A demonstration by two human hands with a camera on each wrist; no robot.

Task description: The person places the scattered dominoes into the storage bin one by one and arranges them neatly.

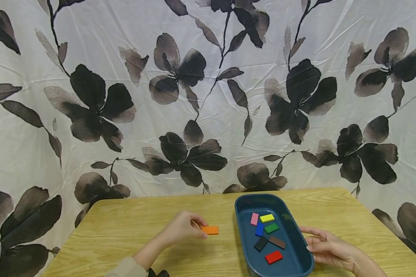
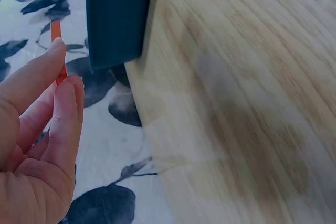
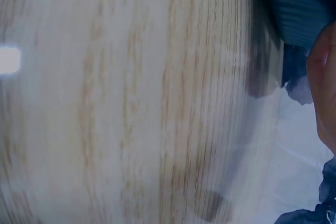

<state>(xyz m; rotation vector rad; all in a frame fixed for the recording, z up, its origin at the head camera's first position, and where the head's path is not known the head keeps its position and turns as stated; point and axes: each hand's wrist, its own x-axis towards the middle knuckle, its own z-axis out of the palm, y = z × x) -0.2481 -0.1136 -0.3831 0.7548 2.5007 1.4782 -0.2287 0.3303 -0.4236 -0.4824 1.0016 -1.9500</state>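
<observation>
My left hand pinches a small flat orange block between thumb and fingertips, over the table left of a blue plastic bin. In the left wrist view the orange block is seen edge-on, sticking out past the fingertips. My right hand is at the right side of the bin, its loosely bent fingers touching the outer wall and rim. Inside the bin lie flat blocks: pink, yellow, blue, green, black, brown and red.
The wooden table has rounded far corners and carries the bin right of its middle. A floral cloth hangs behind it. A small dark object shows at the lower frame edge, near the left sleeve.
</observation>
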